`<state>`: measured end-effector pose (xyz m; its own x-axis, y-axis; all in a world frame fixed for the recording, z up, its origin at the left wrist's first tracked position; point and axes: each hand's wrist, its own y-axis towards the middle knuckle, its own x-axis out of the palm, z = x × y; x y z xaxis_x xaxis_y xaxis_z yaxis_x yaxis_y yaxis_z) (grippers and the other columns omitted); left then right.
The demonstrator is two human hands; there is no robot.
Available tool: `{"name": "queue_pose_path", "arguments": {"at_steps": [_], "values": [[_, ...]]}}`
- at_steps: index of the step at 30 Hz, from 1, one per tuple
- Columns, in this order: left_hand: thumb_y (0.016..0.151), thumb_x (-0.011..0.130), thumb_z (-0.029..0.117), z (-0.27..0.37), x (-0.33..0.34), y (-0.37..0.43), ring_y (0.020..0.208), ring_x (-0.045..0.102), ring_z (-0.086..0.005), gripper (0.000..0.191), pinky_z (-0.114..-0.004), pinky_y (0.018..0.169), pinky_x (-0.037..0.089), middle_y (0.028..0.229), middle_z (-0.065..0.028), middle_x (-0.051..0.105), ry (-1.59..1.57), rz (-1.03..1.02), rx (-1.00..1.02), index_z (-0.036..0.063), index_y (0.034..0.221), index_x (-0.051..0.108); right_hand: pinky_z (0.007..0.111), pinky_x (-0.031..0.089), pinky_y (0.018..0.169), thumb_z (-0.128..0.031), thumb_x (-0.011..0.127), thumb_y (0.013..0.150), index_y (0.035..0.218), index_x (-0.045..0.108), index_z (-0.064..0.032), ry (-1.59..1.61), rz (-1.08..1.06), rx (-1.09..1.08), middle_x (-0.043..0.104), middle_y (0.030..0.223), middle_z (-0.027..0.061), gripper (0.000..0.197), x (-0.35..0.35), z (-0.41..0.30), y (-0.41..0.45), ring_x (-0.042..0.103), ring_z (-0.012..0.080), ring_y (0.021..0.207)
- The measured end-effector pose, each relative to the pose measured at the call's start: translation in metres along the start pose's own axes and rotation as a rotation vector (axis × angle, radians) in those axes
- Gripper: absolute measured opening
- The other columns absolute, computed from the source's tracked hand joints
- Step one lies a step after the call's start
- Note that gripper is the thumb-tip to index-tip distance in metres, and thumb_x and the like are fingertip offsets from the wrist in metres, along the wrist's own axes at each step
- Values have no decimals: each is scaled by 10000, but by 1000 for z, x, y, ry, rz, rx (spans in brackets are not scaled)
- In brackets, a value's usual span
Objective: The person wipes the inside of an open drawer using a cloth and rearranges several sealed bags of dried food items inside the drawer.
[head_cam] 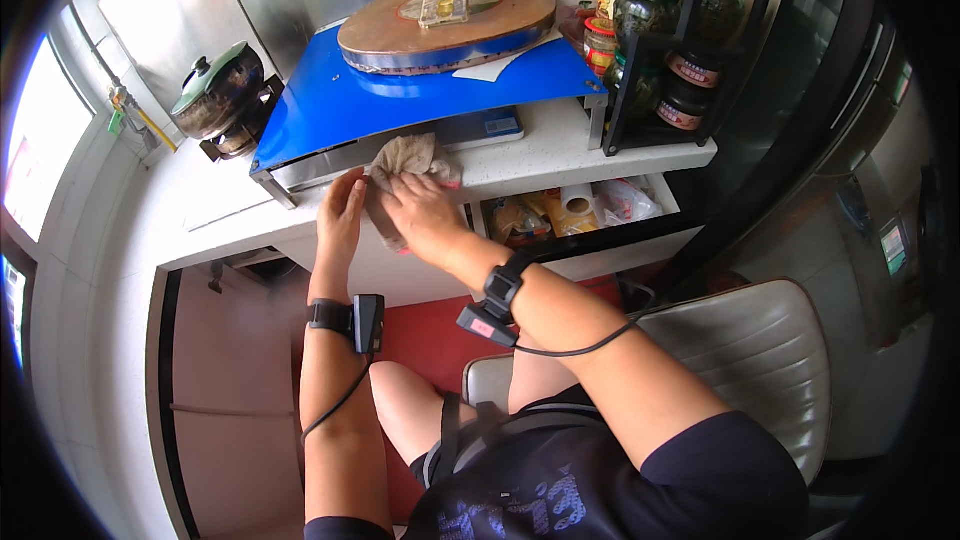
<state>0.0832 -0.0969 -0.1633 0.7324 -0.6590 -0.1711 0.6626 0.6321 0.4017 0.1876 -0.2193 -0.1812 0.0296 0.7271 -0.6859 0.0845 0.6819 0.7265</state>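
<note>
A crumpled greyish-beige cloth (411, 153) with pink edging lies over the front edge of the white countertop (559, 136), one end hanging down the front. My right hand (421, 216) is on the cloth, fingers bent into it and pressing it at the edge. Just left of the cloth, my left hand (341, 208) is raised at the counter edge with its fingertips close to the fabric. Whether those fingers hold any of it is hidden. A blue-topped stand (315, 109) rises behind both hands, with a flat device (484, 129) beneath it.
An open drawer (667, 195) holding bags and a roll (577, 204) juts out to the right. A round wooden board (510, 15) sits on the stand. Jars fill a black rack (637, 101). A lidded pot (217, 94) stands left; a padded chair (750, 360) is right.
</note>
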Motion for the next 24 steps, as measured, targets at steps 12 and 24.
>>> {"name": "queue_pose_path", "arguments": {"at_steps": [12,24], "values": [[814,596,80,11,11,-12,879,615,-261,209,-320,772,480,953,-118,647,504,66,196,40,1015,638,405,393,972,-11,578,771,1143,575,-52,-245,-56,301,572,1177,168,375,-127,123,-96,506,331,1144],[918,531,74,3,-1,-70,1013,559,-122,206,-225,886,407,1062,-60,629,-181,160,20,-9,1095,594,393,400,972,3,614,713,1142,594,-60,157,-94,-67,583,1144,181,434,-24,21,-5,527,330,1100]]}}
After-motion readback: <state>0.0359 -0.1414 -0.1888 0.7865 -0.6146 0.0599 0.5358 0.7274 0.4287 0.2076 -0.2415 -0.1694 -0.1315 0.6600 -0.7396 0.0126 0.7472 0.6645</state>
